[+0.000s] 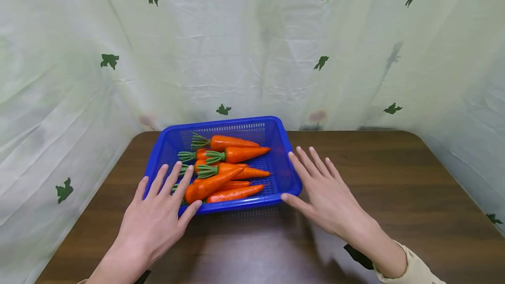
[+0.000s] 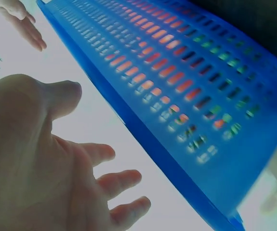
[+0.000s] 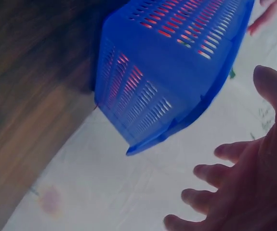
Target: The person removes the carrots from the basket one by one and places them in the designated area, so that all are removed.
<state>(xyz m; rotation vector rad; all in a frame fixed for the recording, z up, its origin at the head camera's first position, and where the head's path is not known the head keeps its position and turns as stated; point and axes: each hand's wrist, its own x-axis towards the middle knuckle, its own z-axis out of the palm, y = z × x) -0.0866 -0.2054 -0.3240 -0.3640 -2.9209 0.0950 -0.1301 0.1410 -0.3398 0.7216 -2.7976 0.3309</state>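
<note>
A blue plastic basket [image 1: 240, 205] with slotted walls sits on the wooden table. Inside it lie several orange carrots [image 1: 238, 154] with short green stems, mostly at its left and middle. My left hand [image 1: 154, 220] is spread above the front left corner, overlapping the rim and some stems in the head view. Beyond the right wall is my right hand [image 1: 325, 194], its fingers extended and apart. In the left wrist view a gap shows between my left fingers [image 2: 121, 185] and the basket's wall [image 2: 104, 96]. The right wrist view likewise shows my right fingers [image 3: 213, 175] apart from the basket [image 3: 177, 62].
The brown wooden table [image 1: 378, 174] extends to the right of the basket and in front of it. A pale curtain [image 1: 244, 56] with green leaf prints hangs behind the table's back edge and along both sides.
</note>
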